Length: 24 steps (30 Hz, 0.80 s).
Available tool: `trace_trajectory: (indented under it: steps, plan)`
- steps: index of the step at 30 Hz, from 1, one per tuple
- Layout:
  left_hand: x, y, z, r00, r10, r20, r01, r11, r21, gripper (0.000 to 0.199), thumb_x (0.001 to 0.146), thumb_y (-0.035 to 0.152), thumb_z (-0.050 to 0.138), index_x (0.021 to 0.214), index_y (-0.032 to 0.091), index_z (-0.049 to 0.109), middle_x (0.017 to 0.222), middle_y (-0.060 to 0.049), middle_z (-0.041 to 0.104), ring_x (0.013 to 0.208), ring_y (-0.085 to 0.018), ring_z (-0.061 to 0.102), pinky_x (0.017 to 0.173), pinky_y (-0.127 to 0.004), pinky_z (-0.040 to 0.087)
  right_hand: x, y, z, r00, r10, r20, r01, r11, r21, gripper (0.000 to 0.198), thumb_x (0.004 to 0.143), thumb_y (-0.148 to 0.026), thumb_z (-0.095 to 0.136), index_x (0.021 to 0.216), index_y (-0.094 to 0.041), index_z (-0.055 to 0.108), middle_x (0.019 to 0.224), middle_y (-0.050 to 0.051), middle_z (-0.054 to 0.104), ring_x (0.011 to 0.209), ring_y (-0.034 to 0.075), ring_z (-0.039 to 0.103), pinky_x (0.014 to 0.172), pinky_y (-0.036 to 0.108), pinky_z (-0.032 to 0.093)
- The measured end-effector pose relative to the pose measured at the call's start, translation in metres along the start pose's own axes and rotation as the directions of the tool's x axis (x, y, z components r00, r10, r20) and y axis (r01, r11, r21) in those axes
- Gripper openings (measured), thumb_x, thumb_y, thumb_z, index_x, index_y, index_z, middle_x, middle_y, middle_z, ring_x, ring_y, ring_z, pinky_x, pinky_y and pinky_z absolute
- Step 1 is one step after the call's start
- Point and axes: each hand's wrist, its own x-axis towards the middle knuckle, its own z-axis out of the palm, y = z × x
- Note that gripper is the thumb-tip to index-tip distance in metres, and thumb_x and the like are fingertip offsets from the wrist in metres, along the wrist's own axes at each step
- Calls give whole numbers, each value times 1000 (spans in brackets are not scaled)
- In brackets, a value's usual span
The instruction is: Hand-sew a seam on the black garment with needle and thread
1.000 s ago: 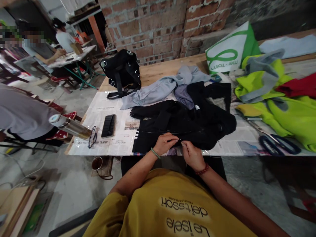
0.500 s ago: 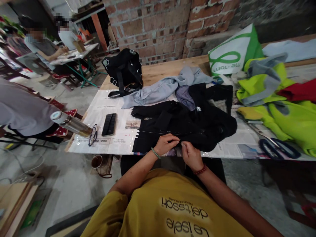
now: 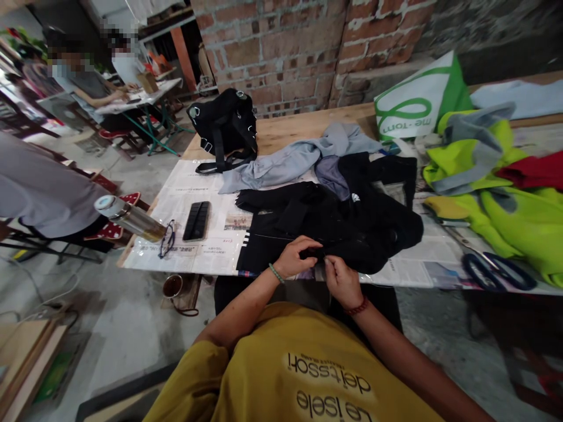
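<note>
A black jacket [image 3: 285,214] with white stripes near one edge lies spread on the table in front of me. My left hand [image 3: 297,258], wearing a green bead bracelet, is at its near edge, with thumb and forefinger curved and apart around dark space. Close by on the right, my right hand [image 3: 343,281], with a red bracelet, is closed in a pinch at the same edge. Whatever sits between its fingertips is too small and dark to make out. The fingertips of both hands nearly meet over the black cloth.
Left on the newspaper-covered table [image 3: 171,187] are a phone [image 3: 196,221], glasses [image 3: 167,238] and a bottle [image 3: 132,220]. Behind lie a black backpack [image 3: 226,126] and grey cloth [image 3: 285,161]. Right are scissors [image 3: 497,266], yellow-green clothes [image 3: 523,228] and a bag [image 3: 422,99]. People sit at left.
My left thumb and forefinger have parted from a pinch. My right hand keeps its pinch at nearly the same spot. The view has shifted slightly.
</note>
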Motion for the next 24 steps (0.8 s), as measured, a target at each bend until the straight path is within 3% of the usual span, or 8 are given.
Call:
trace_trajectory:
  steps: [6, 13, 16, 20, 24]
  plan:
    - [0, -5, 4, 997, 23, -73, -19, 999, 49, 12, 79, 18, 60, 85, 14, 70, 82, -6, 65, 78, -13, 60, 74, -25, 49, 0, 0, 0, 999, -29, -12, 29, 999, -15, 24, 90, -26, 38, 89, -17, 60, 73, 7, 69, 59, 16, 64, 57, 25, 47]
    - [0, -5, 8, 979, -26, -201, 51, 991, 120, 10, 80, 18, 60, 85, 16, 69, 77, -3, 66, 71, -11, 60, 68, -23, 49, 1, 0, 1, 991, -101, -92, 100, 995, -22, 22, 91, -25, 40, 88, -17, 60, 70, 5, 69, 54, 15, 63, 52, 23, 45]
    - [-2, 1, 4, 963, 35, -267, 2, 991, 136, 10, 78, 14, 59, 84, 15, 67, 81, -5, 65, 75, -12, 60, 69, -24, 50, 2, 0, 0, 989, -104, -103, 103, 995, -10, 21, 91, -24, 40, 89, -17, 59, 69, 5, 69, 54, 14, 63, 52, 23, 46]
    - [-4, 10, -3, 960, 180, -215, -156, 980, 125, 9, 77, 13, 57, 73, 14, 65, 92, -8, 63, 88, -16, 59, 80, -31, 51, 2, 0, -1, 991, -84, -103, 84, 996, -1, 20, 91, -25, 40, 88, -17, 58, 69, 5, 68, 55, 14, 63, 52, 23, 46]
    - [-6, 12, -2, 963, 230, -140, -211, 968, 134, 7, 75, 19, 63, 79, 13, 66, 99, -11, 61, 92, -18, 59, 82, -33, 52, 2, 1, 0, 992, -77, -100, 77, 997, -2, 21, 92, -25, 38, 88, -18, 58, 71, 5, 69, 56, 15, 64, 52, 23, 46]
